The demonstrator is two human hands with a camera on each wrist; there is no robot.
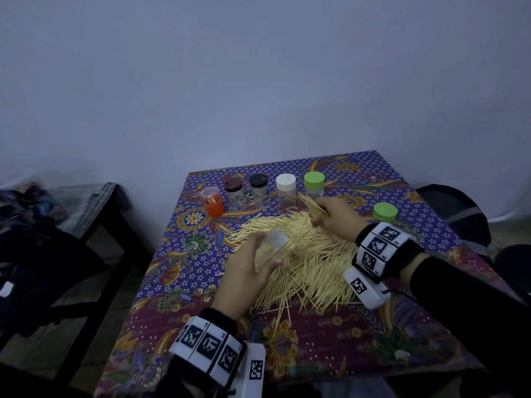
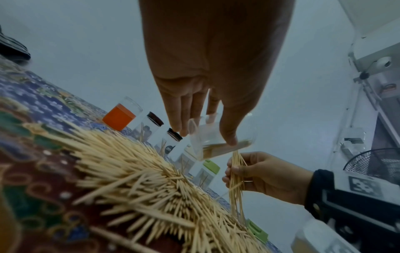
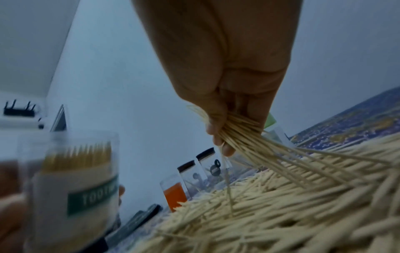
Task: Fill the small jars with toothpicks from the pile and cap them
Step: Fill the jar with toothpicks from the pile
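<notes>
A big pile of toothpicks (image 1: 301, 262) (image 2: 140, 184) (image 3: 281, 205) covers the middle of the patterned tablecloth (image 1: 316, 346). My left hand (image 1: 247, 271) (image 2: 205, 106) grips an uncapped clear jar (image 1: 275, 239) (image 2: 218, 138) (image 3: 71, 184), tilted above the pile and partly filled with toothpicks. My right hand (image 1: 333, 214) (image 2: 259, 172) (image 3: 225, 119) pinches a bunch of toothpicks (image 1: 311, 205) (image 2: 237, 172) (image 3: 244, 137) just above the pile's far edge, to the right of the jar. A loose green cap (image 1: 385, 212) (image 2: 257, 231) lies at the right.
Along the far side stand an orange jar (image 1: 212, 201) (image 2: 119, 118) (image 3: 174, 193), two dark-capped jars (image 1: 234, 192) (image 1: 259, 189), a white-capped jar (image 1: 286, 191) and a green-capped jar (image 1: 314, 183). A dark bench (image 1: 86, 225) is at the left, a dark bag (image 1: 457, 211) at the right.
</notes>
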